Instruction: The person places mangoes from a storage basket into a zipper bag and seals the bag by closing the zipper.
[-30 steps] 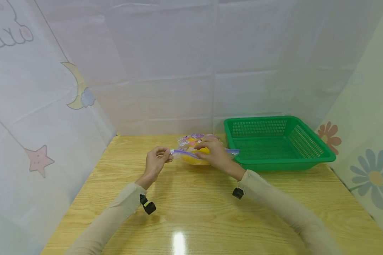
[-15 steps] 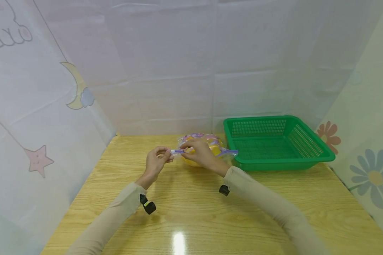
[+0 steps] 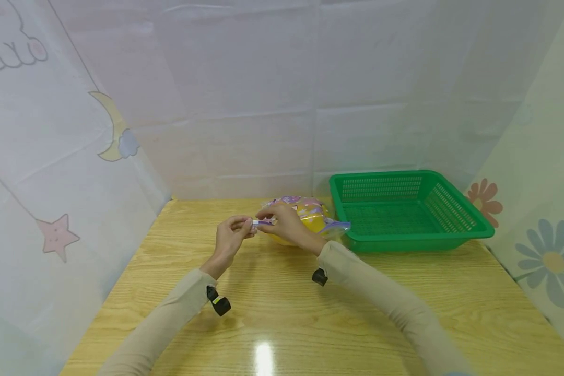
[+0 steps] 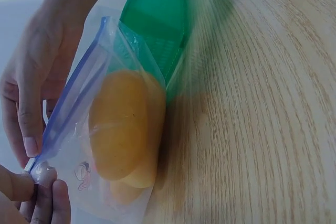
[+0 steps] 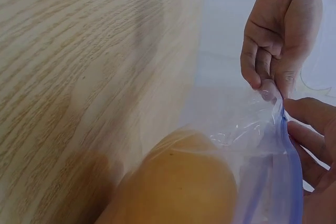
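Observation:
A clear zip bag (image 3: 316, 210) with a printed pattern lies on the table, holding several yellow-orange fruits that look like mangoes (image 4: 119, 124). Its purple zip strip (image 5: 295, 177) runs along the near edge, and the strip's right end hangs loose in the head view. With thumb and curled fingers, my left hand (image 3: 227, 241) pinches the bag's left corner beside a small white slider (image 3: 256, 223). My right hand (image 3: 289, 225) pinches the zip strip right next to that slider, its fingertips nearly meeting the left ones. The wrist views show the fruits lying below the strip inside the film.
A green plastic basket (image 3: 418, 239) with slotted walls stands just right of the bag. The wooden table (image 3: 272, 303) meets a pale wall sheet (image 3: 244, 130) at the back, and printed sheets flank both sides.
My right hand has slid left along the zip strip, from mid-bag to the left corner, uncovering more of the yellow fruit. My left hand has kept its pinch in place.

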`<state>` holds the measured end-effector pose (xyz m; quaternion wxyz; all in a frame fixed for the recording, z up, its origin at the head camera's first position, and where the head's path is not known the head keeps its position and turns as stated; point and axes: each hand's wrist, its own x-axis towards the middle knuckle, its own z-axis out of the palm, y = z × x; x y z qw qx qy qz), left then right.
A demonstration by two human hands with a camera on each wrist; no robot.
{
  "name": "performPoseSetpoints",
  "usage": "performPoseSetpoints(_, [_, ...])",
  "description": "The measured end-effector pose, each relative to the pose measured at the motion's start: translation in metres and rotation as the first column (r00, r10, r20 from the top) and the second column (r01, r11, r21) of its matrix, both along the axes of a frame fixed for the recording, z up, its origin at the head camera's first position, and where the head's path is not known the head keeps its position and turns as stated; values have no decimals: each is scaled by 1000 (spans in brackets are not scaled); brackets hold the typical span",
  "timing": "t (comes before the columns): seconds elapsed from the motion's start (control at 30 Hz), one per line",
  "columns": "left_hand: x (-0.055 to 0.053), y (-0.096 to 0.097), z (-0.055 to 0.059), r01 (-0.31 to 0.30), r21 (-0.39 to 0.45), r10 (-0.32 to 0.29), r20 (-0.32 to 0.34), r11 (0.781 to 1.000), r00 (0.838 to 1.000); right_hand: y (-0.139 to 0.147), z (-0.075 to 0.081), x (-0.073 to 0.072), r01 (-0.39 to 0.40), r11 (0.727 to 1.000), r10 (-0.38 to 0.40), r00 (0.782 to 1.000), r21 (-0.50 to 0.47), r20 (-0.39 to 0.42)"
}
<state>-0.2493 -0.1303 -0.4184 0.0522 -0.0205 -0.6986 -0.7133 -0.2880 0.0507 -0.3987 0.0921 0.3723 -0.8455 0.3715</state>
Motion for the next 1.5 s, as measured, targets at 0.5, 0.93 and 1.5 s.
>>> performPoseSetpoints(0.5, [1, 0, -2, 17, -17, -17, -17, 1000, 1000, -10, -6, -2, -11, 999, 13, 999, -48, 46])
performPoseSetpoints(0.93, [0, 2, -4, 13, 26, -12, -30, 1000, 999, -9, -7, -3, -8, 999, 11, 999, -45, 50])
performPoseSetpoints(1.5, [-2, 4, 0, 4, 40, -4, -11, 999, 1000, -10, -8, -4, -14, 997, 16, 1000, -74, 23])
